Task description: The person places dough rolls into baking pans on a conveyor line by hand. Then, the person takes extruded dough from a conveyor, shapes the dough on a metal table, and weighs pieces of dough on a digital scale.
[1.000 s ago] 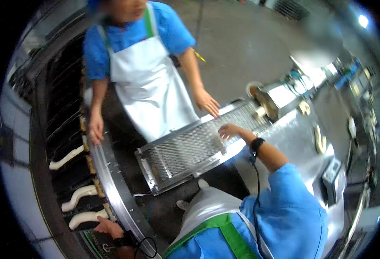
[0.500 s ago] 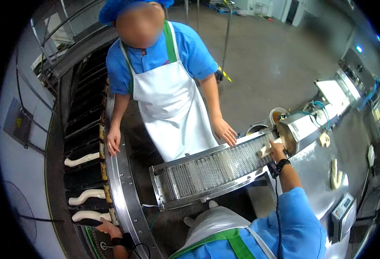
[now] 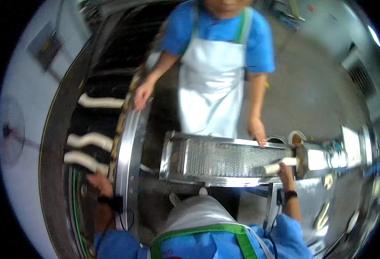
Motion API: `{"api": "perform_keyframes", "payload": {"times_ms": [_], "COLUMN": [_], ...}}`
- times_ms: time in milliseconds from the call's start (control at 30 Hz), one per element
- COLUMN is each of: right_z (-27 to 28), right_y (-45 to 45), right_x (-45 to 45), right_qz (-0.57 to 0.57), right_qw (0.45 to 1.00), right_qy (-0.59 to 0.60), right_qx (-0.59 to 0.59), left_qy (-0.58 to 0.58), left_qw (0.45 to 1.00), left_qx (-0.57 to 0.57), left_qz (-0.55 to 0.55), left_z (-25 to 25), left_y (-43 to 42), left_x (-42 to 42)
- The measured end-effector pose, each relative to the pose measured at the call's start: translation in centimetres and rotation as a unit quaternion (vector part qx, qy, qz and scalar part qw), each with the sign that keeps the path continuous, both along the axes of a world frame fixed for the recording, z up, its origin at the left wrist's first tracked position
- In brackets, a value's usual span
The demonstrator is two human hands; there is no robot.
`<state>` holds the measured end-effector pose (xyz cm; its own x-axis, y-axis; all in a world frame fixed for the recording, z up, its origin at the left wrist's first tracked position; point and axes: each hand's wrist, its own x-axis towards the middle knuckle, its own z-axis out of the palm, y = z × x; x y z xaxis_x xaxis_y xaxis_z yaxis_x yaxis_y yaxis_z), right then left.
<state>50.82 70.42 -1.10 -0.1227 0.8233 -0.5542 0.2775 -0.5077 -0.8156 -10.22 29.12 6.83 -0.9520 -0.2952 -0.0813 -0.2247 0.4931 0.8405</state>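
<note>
My left hand (image 3: 100,183), blurred, has its fingers apart beside the right end of the lowest white dough strip (image 3: 84,160) on the dark trays. Two more strips lie above it, a curved one (image 3: 90,140) and a straighter one (image 3: 100,102). At the right end of the mesh conveyor (image 3: 224,157), my right hand (image 3: 286,173) is closed around a pale dough piece (image 3: 270,168). Another pale length (image 3: 289,161) reaches from there to the metal machine (image 3: 313,159). My right fingertips are partly hidden by the dough.
Across the conveyor stands a co-worker (image 3: 211,82) in a white apron, one hand on the curved metal rail (image 3: 129,151), the other at the conveyor's far edge. On the metal table (image 3: 304,194) lies a folded dough piece (image 3: 322,216). Round containers (image 3: 296,137) stand behind the machine.
The view has turned. My right hand has gone from above the mesh to the machine end and closed on dough. My left hand remains by the lowest strip, its fingers now spread.
</note>
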Motion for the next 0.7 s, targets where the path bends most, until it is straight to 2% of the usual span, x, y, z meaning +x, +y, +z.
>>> {"api": "perform_keyframes", "payload": {"times_ms": [33, 100, 167, 200, 233, 300, 333, 433, 467, 533, 567, 667, 700], "right_z": [1.8, 5.1, 9.4, 11.9, 13.9, 16.8, 18.8, 24.3, 24.7, 25.7, 25.7, 25.5, 25.4], "right_y": [-3.9, -12.0, -18.0, -19.8, -21.6, -23.0, -24.1, -29.1, -29.7, -31.9, -33.4, -35.1, -35.5], "right_x": [-1.9, -6.5, -12.2, -15.3, -17.7, -22.3, -25.6, -38.1, -42.3, -51.2, -56.2, -71.9, -77.1], "right_qz": [-0.024, -0.074, 0.010, 0.087, 0.144, 0.210, 0.231, 0.330, 0.366, 0.446, 0.484, 0.590, 0.636], "right_qw": [0.998, 0.984, 0.991, 0.987, 0.979, 0.966, 0.961, 0.927, 0.901, 0.858, 0.831, 0.752, 0.703], "right_qy": [0.050, 0.152, 0.112, 0.115, 0.121, 0.122, 0.124, 0.154, 0.222, 0.253, 0.269, 0.287, 0.308], "right_qx": [0.019, 0.050, 0.071, 0.069, 0.073, 0.083, 0.084, 0.092, 0.076, 0.027, 0.055, 0.066, 0.080], "left_qy": [0.041, 0.060, 0.055, 0.050, 0.005, -0.020, -0.049, -0.038, -0.082, -0.090, -0.075, -0.101, -0.098], "left_qw": [0.999, 0.995, 0.981, 0.974, 0.960, 0.986, 0.980, 0.982, 0.981, 0.989, 0.992, 0.993, 0.994], "left_qx": [-0.004, -0.083, -0.175, -0.208, -0.257, -0.158, -0.185, -0.183, -0.168, -0.113, -0.100, -0.053, -0.047], "left_qz": [-0.024, 0.007, 0.058, 0.077, 0.115, 0.053, 0.049, 0.037, 0.053, 0.014, 0.013, 0.011, 0.007], "left_z": [-3.3, -5.8, -7.7, -8.5, -8.1, -7.2, -6.8, -4.9, -3.4, -3.5, -4.5, -3.3, -3.7], "left_y": [-2.2, -8.2, -15.3, -17.8, -18.5, -20.6, -21.4, -24.3, -24.4, -26.9, -27.7, -28.2, -28.2], "left_x": [-3.3, -8.4, -11.9, -12.4, -13.1, -13.4, -14.4, -16.3, -17.9, -19.9, -20.8, -24.3, -25.4]}}
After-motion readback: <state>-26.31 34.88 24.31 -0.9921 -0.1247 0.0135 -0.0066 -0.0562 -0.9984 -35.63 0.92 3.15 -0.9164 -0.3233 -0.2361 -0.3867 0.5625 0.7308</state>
